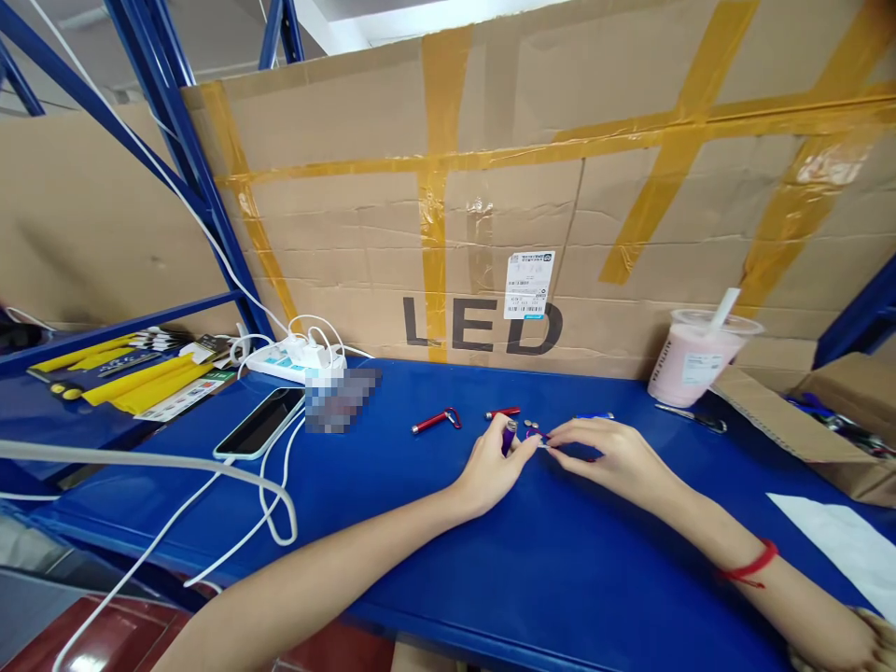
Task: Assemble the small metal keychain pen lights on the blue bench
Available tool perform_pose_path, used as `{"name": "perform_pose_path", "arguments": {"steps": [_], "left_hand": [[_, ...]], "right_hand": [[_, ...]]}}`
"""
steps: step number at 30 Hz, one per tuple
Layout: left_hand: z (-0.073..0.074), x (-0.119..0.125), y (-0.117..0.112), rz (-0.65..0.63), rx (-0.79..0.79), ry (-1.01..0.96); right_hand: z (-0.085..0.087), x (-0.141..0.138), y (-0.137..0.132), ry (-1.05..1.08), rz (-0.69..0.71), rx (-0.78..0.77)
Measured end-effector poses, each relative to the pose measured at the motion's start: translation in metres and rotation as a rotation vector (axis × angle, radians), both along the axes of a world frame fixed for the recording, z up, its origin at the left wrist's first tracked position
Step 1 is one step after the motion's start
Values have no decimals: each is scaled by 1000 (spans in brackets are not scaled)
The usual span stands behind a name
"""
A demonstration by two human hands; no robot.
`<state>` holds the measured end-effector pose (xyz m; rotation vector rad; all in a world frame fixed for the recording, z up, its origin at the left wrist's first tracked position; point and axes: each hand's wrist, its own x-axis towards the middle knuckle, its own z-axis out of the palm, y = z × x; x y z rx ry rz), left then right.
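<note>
Two bare hands are meeting over the blue table, the left hand grasping a purple tube that is standing nearly upright between its thumb and fingers. Just beside that thumb, the right hand is holding its fingertips at a small purple piece, though I cannot tell whether it is gripping it. Beyond the hands, a red tube and some small silver discs are lying nearby, while a red flashlight with a clip is resting farther left, toward the phone.
</note>
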<state>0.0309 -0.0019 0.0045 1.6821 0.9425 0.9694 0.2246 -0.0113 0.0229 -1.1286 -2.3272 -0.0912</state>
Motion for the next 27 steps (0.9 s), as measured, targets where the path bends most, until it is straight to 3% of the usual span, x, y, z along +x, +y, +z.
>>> {"name": "perform_pose_path", "arguments": {"steps": [6,12,16,23,27], "left_hand": [[-1,-1,3,-26,84,14],[-4,-1,5,-31,151,-15],[-2,-2,4,-55,197,31],[-6,-2,4,-97,121,-72],[-8,-2,5,-79,123,-62]], "right_hand": [[-4,-6,-4,36,112,6],[-6,-11,-9,-2,31,21],[-5,-18,-14,-47,52,57],[-4,-21,-13,-201,66,167],[-3,-20,-12,-207,80,151]]}}
